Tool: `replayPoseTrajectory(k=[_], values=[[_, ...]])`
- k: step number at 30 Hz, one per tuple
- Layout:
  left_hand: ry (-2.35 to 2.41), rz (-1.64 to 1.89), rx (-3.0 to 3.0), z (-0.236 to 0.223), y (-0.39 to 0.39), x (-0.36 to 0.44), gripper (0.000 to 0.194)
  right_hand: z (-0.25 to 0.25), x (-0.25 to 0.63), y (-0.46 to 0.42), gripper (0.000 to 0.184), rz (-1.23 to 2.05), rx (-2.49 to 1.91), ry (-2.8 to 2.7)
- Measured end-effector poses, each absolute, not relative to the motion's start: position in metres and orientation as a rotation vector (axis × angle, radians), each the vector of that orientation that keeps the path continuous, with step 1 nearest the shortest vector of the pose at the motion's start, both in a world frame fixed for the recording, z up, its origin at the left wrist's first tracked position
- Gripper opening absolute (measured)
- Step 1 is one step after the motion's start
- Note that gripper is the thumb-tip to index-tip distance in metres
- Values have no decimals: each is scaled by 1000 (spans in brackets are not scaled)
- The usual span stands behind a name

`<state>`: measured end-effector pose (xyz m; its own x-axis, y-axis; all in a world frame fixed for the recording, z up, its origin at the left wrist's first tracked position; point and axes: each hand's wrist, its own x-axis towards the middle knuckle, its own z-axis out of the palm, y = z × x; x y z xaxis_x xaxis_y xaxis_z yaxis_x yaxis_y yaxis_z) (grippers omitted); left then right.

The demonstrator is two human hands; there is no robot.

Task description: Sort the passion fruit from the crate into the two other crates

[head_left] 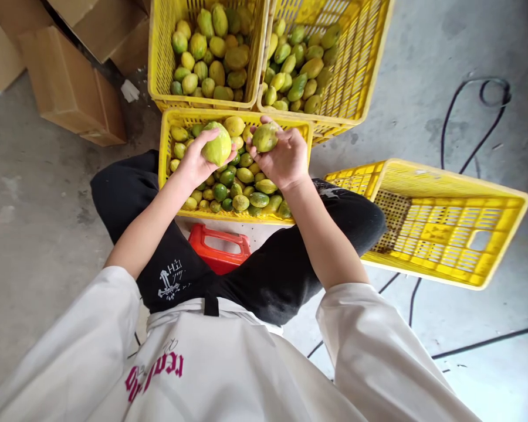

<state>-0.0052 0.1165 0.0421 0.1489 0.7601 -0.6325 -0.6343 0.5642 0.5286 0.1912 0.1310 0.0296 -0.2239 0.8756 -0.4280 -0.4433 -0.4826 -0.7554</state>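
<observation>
My left hand is closed around a large yellow-green lemon, its thumb lying along the fruit's upper side. In my right hand is a smaller, duller green lemon, gripped between thumb and fingers. Both hands are above a yellow plastic crate between my knees. That crate is filled with many lemons, from yellow to dark green. The two held fruits are apart from each other, and my hands hide part of the pile below.
Behind stand two more yellow crates, a left one and a right one, both with lemons inside. Another yellow crate lies tilted at the right. A red stool shows between my legs. Cardboard boxes and a black cable are on the floor.
</observation>
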Motion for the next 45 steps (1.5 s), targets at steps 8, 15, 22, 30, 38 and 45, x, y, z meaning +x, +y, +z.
replayPoseTrajectory(k=[8,15,22,30,38,45], values=[[911,1094,143,52,117,-3,32,22,191,133,47,1881,-954,-543],[1041,1018,152,45,118,-1,23,15,193,132,45,1847,-1166,-642],[1086,1107,178,41,116,-2,9,25,189,131,53,1803,-1101,-648],[991,977,160,44,118,-11,37,15,190,133,44,1888,-883,-606],[1019,1043,141,44,118,-4,25,17,189,128,42,1842,-1043,-568],[1014,1115,115,34,117,-9,20,11,192,134,49,1824,-1101,-621]])
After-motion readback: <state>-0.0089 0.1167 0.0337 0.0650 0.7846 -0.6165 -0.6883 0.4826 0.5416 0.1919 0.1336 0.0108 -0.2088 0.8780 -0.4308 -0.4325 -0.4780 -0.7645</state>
